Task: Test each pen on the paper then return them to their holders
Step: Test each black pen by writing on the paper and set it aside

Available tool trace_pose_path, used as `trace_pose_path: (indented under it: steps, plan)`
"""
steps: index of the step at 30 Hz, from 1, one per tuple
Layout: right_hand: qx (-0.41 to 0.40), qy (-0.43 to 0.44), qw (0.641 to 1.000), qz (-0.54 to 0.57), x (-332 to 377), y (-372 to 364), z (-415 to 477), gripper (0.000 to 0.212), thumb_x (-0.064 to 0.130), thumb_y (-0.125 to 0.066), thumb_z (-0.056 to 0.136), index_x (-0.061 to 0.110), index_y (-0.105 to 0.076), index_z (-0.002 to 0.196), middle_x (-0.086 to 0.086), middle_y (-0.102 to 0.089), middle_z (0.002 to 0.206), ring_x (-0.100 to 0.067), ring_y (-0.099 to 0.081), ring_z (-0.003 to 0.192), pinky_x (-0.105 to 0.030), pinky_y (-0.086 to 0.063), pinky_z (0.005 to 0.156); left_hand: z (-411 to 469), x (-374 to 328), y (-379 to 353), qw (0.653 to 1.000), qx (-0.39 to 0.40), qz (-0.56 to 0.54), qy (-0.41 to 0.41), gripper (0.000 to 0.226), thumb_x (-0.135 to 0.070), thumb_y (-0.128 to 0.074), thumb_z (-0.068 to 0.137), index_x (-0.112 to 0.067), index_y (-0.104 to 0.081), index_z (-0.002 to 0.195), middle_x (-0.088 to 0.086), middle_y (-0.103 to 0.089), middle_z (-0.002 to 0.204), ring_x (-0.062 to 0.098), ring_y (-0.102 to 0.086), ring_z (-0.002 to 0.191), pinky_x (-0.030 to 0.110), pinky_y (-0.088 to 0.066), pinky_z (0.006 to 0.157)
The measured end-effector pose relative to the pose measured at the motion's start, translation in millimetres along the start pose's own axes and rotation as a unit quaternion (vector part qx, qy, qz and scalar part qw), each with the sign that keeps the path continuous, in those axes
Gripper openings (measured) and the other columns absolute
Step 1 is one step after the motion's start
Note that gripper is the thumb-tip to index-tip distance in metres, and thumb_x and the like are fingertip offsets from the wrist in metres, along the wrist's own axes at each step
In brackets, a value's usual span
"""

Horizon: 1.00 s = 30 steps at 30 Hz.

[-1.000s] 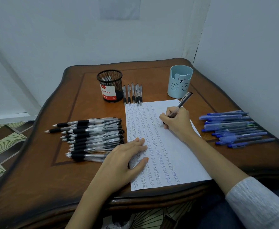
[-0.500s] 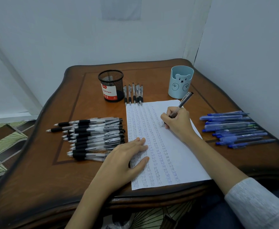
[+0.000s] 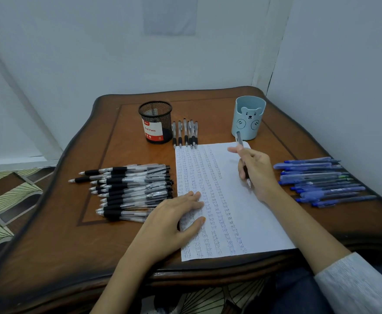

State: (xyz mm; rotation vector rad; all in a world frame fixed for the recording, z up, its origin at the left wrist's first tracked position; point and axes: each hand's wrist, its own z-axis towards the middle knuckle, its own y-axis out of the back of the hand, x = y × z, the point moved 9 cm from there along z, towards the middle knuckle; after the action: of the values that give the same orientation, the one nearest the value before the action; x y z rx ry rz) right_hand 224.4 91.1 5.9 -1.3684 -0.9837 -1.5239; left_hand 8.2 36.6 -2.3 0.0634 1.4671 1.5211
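Observation:
A white sheet of paper (image 3: 249, 207), covered with columns of scribbles on its left part, lies in the middle of the wooden table (image 3: 61, 245). My left hand (image 3: 174, 223) rests flat on the paper's left edge. My right hand (image 3: 257, 171) is raised over the paper's right side and holds a clear pen with a black grip (image 3: 244, 164), tip pointing toward me, top end toward the blue bear holder (image 3: 249, 117). A black mesh holder (image 3: 155, 122) stands at the back. A short row of black pens (image 3: 185, 133) lies right beside the mesh holder.
A big pile of black-grip pens (image 3: 131, 189) lies left of the paper. A pile of blue pens (image 3: 321, 181) lies at the right, near the wall. The table's curved front edge is close to my body; patterned floor shows at the left.
My right hand has lifted the pen off the paper and turned it round, so its tip now points toward me. The left hand has stayed on the paper.

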Motion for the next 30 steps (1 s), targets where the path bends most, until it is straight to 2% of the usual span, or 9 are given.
trace_pose_path:
  steps: [7,9,12,15,19,24,27,30]
  plan:
    - [0.022,-0.018,0.999,-0.031,-4,-5,-2,0.035,0.03,-0.044,0.102,0.006,-0.068,0.11,-0.001,-0.044,0.037,-0.015,-0.035,0.037,-0.026,-0.037,0.047,0,-1,0,1.0,-0.003,0.002,-0.002,0.052,-0.056,-0.046,0.087,-0.027,-0.061,0.126,-0.019,-0.046,0.141,-0.013,-0.032,0.131,0.029,-0.036,0.11]
    - [0.023,-0.022,0.999,-0.038,-5,-6,-1,0.032,0.026,-0.044,0.103,0.005,-0.065,0.114,-0.001,-0.043,0.037,-0.014,-0.034,0.035,-0.024,-0.036,0.041,0,-1,1,1.0,-0.003,0.001,-0.002,0.052,-0.056,-0.046,0.087,-0.027,-0.061,0.127,-0.019,-0.046,0.141,-0.013,-0.032,0.131,0.028,-0.035,0.11]
    - [0.035,-0.014,0.997,-0.067,-4,-9,-2,0.029,0.023,-0.043,0.103,0.008,-0.061,0.12,-0.001,-0.042,0.037,-0.013,-0.034,0.033,-0.021,-0.038,0.041,0,-1,0,1.0,-0.002,0.003,-0.003,0.052,-0.056,-0.046,0.087,-0.027,-0.06,0.127,-0.018,-0.046,0.141,-0.014,-0.031,0.131,0.026,-0.035,0.11]
    - [0.069,0.003,0.995,-0.078,0,-16,-4,0.027,0.024,-0.044,0.103,0.014,-0.056,0.124,-0.001,-0.044,0.037,-0.014,-0.036,0.032,-0.027,-0.039,0.041,0,-1,0,1.0,0.0,0.004,-0.002,0.052,-0.057,-0.046,0.086,-0.027,-0.06,0.127,-0.018,-0.047,0.141,-0.014,-0.032,0.131,0.026,-0.034,0.111]
    - [0.085,0.014,0.992,-0.088,6,-21,-7,0.027,0.031,-0.048,0.1,0.02,-0.059,0.122,-0.002,-0.046,0.039,-0.012,-0.037,0.032,-0.021,-0.036,0.038,0,0,0,1.0,0.002,0.006,-0.001,0.052,-0.057,-0.045,0.086,-0.028,-0.06,0.127,-0.019,-0.046,0.141,-0.014,-0.031,0.131,0.025,-0.034,0.111]
    - [0.063,0.021,0.992,-0.104,7,-16,-7,0.029,0.026,-0.044,0.102,0.014,-0.059,0.124,-0.001,-0.047,0.038,-0.012,-0.037,0.03,-0.02,-0.038,0.038,0,-1,0,1.0,0.001,0.009,-0.001,0.054,-0.058,-0.043,0.086,-0.029,-0.059,0.128,-0.019,-0.046,0.141,-0.015,-0.029,0.132,0.023,-0.032,0.111]
    - [0.066,-0.003,0.993,-0.093,4,-20,-7,0.029,0.026,-0.044,0.102,0.017,-0.056,0.127,-0.003,-0.047,0.042,-0.01,-0.036,0.029,-0.02,-0.035,0.033,0,0,-1,1.0,0.001,0.009,0.0,0.053,-0.058,-0.043,0.087,-0.029,-0.059,0.129,-0.02,-0.045,0.141,-0.014,-0.029,0.132,0.026,-0.033,0.111]
    - [0.061,-0.078,0.993,-0.067,-9,-25,0,0.029,0.018,-0.035,0.103,0.02,-0.049,0.129,-0.005,-0.05,0.05,-0.01,-0.039,0.036,-0.022,-0.03,0.035,0,1,-1,1.0,0.001,0.004,0.002,0.052,-0.058,-0.044,0.087,-0.03,-0.058,0.129,-0.021,-0.044,0.141,-0.015,-0.029,0.132,0.028,-0.034,0.111]
